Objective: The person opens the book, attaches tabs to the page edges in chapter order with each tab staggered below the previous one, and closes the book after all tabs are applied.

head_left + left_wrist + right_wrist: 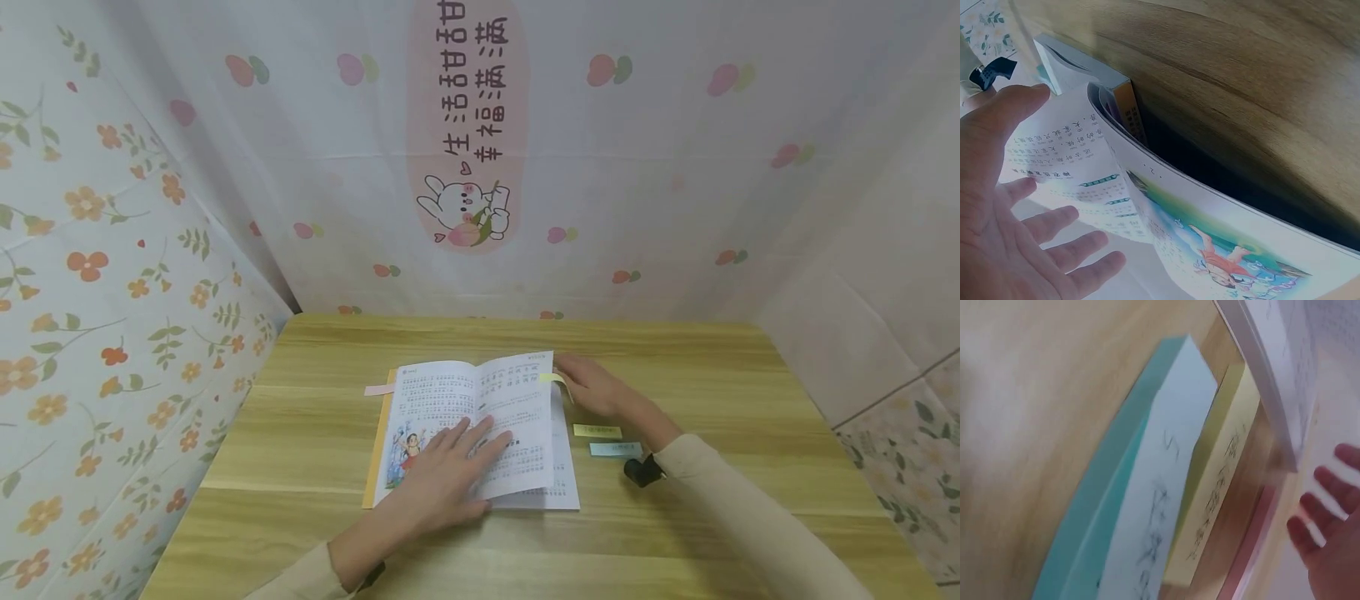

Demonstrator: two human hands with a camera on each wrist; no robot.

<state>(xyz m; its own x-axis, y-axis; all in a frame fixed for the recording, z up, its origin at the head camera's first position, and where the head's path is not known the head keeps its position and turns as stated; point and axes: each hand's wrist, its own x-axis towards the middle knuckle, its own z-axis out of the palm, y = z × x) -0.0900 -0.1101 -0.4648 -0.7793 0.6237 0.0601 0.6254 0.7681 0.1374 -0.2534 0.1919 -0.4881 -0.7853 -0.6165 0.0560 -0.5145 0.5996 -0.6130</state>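
An open book (517,462) with printed pages and a coloured picture lies on the table. Fingers spread, my left hand (446,475) rests across its lower middle; the left wrist view shows that hand (1016,231) over the text page. A pale yellow sticky tab (551,377) sticks out from the right page's edge, and a pink tab (378,390) from the left. My right hand (600,390) is beside the upper right edge, its fingertips partly hidden behind the page. In the right wrist view this hand's fingers (1322,512) are loosely extended, with nothing seen between them.
Right of the book, a yellow sticky-note pad (597,432) and a blue one (616,450) lie on the wooden table (300,467), both with handwriting. A pink strip (1250,544) shows beyond them in the right wrist view. Patterned cloth (337,192) hangs behind the table.
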